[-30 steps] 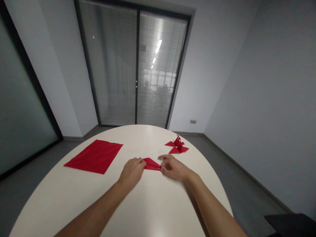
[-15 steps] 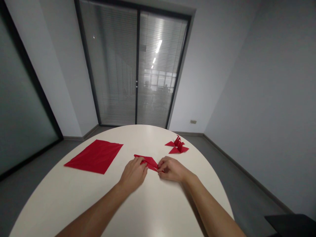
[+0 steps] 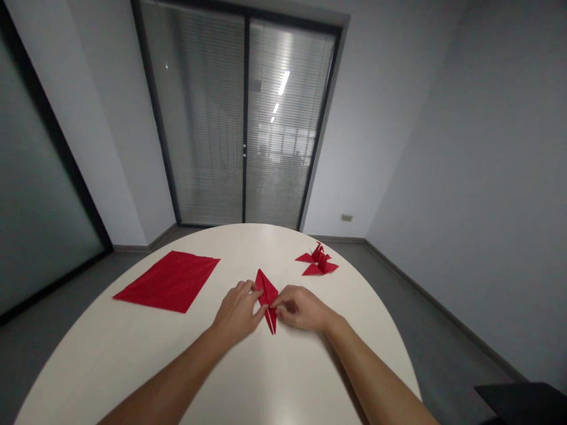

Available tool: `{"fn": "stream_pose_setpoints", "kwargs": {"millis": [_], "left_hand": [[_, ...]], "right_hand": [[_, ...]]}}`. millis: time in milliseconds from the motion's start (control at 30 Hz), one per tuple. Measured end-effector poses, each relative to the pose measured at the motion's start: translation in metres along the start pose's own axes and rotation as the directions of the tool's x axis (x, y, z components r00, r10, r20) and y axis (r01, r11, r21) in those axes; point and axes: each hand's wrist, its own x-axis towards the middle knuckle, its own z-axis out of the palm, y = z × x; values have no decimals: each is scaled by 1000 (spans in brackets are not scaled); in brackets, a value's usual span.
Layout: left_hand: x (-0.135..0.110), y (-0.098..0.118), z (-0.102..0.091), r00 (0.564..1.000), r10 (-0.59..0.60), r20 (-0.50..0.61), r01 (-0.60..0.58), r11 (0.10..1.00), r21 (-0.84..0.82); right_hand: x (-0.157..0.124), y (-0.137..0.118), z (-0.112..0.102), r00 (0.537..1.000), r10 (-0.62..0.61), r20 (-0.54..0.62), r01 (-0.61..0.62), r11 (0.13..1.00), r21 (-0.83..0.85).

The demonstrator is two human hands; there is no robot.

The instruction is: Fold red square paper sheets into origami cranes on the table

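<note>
A small folded piece of red paper [image 3: 267,295] lies on the white round table [image 3: 274,378], its long axis pointing away from me. My left hand [image 3: 237,313] pinches its left side with curled fingers. My right hand [image 3: 300,308] pinches its right side, thumb and forefinger together. A finished red paper crane [image 3: 318,261] stands behind my right hand. A flat red paper sheet [image 3: 170,280] lies to the left, apart from both hands.
The table's curved edge runs close on the right, with grey floor [image 3: 443,342] beyond. Glass doors with blinds [image 3: 243,118] stand behind the table. A dark object [image 3: 522,402] shows at the bottom right corner.
The folded red paper has been turned from lying sideways to pointing away from me. Both hands have moved closer together and slightly nearer to me.
</note>
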Motion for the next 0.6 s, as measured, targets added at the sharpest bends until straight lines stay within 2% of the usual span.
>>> {"fn": "stream_pose_setpoints", "kwargs": {"millis": [100,267,400,600], "left_hand": [[0,-2,2,1000,25,4,-25,999,-43],[2,-7,9,995,101,-4,-100,982,-163],[2,-10,11,995,101,-11,-101,960,-260],[5,-11,9,991,132,6,-127,963,-237]], "right_hand": [[1,2,2,996,-46,-70,44,998,-36],[1,7,4,996,-80,-36,78,995,-58],[-1,10,4,997,-77,-31,75,996,-53],[0,5,0,997,-66,-46,64,997,-44]]}}
